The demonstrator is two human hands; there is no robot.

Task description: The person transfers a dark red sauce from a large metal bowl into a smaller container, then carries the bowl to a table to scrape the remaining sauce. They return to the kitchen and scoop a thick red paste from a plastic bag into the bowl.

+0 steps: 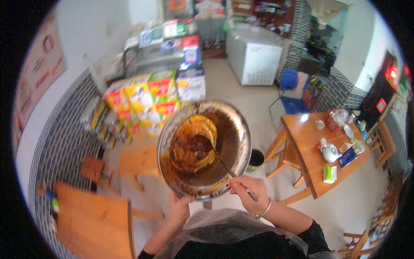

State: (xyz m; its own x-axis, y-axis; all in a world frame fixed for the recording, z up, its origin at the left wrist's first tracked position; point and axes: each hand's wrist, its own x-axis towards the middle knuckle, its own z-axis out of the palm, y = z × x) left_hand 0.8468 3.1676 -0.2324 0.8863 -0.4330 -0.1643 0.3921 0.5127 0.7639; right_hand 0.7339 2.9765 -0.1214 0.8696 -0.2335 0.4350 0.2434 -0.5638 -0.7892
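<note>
A wide metal bowl [233, 139] is held up in front of my body, tilted so that its inside faces me. Reddish-brown, oily sauce or paste [190, 155] coats its bottom, with orange smears up the wall. My left hand [180, 207] grips the near rim from below, the thumb along the edge and the other fingers hidden. In my right hand [250, 194] is the handle of a metal ladle [223, 163]; its dark bowl end rests in the sauce. A bracelet circles my right wrist.
Wooden tables stand at left [93, 223] and right [297, 129]; the right one carries a white teapot [330, 152] and a tissue box [330, 174]. Stacked cartons [145, 97], a white chest freezer [258, 55] and a blue chair [294, 90] stand ahead. A dark bin [256, 158] is on the floor.
</note>
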